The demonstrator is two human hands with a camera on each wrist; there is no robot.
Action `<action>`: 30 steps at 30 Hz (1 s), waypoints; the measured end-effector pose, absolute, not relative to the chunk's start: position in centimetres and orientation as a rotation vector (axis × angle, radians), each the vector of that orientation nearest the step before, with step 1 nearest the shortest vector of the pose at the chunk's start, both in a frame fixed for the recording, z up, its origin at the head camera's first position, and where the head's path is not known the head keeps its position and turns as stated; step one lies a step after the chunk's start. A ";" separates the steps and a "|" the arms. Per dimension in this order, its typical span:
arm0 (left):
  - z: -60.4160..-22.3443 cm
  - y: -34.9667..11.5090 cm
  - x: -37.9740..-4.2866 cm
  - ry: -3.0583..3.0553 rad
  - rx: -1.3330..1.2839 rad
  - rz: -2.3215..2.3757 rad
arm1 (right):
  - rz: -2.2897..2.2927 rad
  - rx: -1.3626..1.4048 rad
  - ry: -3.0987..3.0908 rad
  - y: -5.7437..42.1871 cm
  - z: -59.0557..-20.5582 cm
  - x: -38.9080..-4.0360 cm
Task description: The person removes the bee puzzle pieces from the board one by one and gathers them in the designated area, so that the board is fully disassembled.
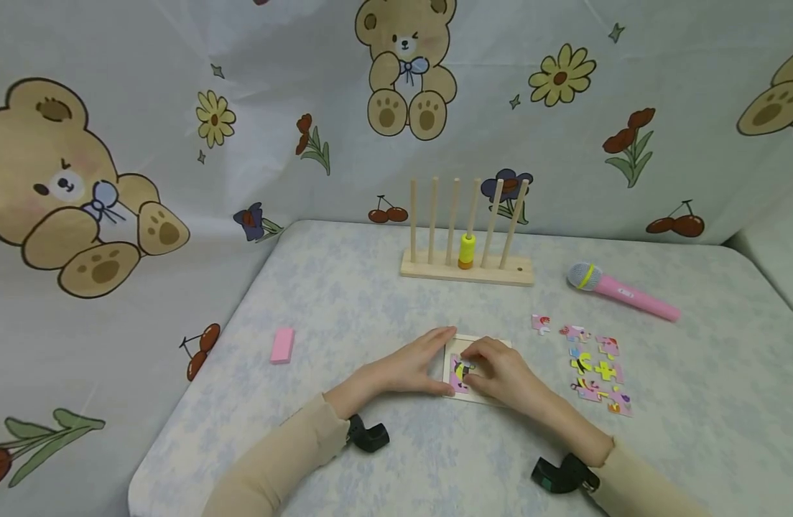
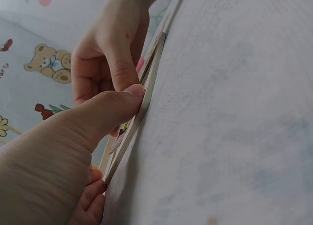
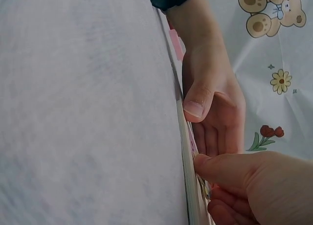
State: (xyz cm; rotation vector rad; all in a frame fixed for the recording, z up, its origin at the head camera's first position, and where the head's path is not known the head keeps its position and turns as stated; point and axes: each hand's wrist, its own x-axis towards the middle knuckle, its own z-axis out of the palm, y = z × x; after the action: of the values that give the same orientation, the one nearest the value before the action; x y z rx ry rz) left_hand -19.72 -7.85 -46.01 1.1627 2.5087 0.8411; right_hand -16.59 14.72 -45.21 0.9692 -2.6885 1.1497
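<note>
A shallow wooden puzzle tray [image 1: 479, 339] lies flat on the table, with pink, yellow and black puzzle pieces [image 1: 460, 375] at its left side. The left hand [image 1: 412, 365] holds the tray's left end, thumb at the near edge and fingers toward the far corner. In the left wrist view, the left thumb [image 2: 132, 91] rests on the tray's edge. Over the tray, the right hand [image 1: 505, 373] has its thumb and fingertips together, pinching a puzzle piece at the placed ones. That piece is mostly hidden by the fingers. In the right wrist view, the right hand [image 3: 244, 178] works low over the tray.
Several loose puzzle pieces [image 1: 590, 370] lie right of the tray. A pink toy microphone [image 1: 636, 296] lies behind them. At the back stands a wooden peg rack [image 1: 467, 274] with yellow and orange beads [image 1: 466, 251] on one peg. A pink block [image 1: 282, 345] is at the left.
</note>
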 end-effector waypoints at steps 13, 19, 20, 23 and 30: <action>-46.2 -7.8 -19.8 2.519 1.183 0.840 | 1.215 0.972 -2.616 14.7 -45.4 -16.6; -46.3 -7.9 -19.7 2.527 1.182 0.820 | 1.226 0.974 -2.591 14.6 -45.5 -16.5; -46.4 -7.9 -19.7 2.533 1.185 0.811 | 1.229 0.977 -2.582 14.6 -45.6 -16.5; -46.3 -7.8 -19.7 2.553 1.192 0.780 | 1.242 0.989 -2.556 14.6 -45.8 -16.7; -46.3 -7.6 -19.9 2.578 1.217 0.783 | 1.260 1.000 -2.556 14.7 -45.7 -16.9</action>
State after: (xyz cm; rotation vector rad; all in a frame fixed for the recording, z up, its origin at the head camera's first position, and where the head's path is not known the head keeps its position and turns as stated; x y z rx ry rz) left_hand -19.87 -7.62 -46.35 1.2170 2.5778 0.7833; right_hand -16.85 14.70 -45.73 0.9996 -2.5556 1.2598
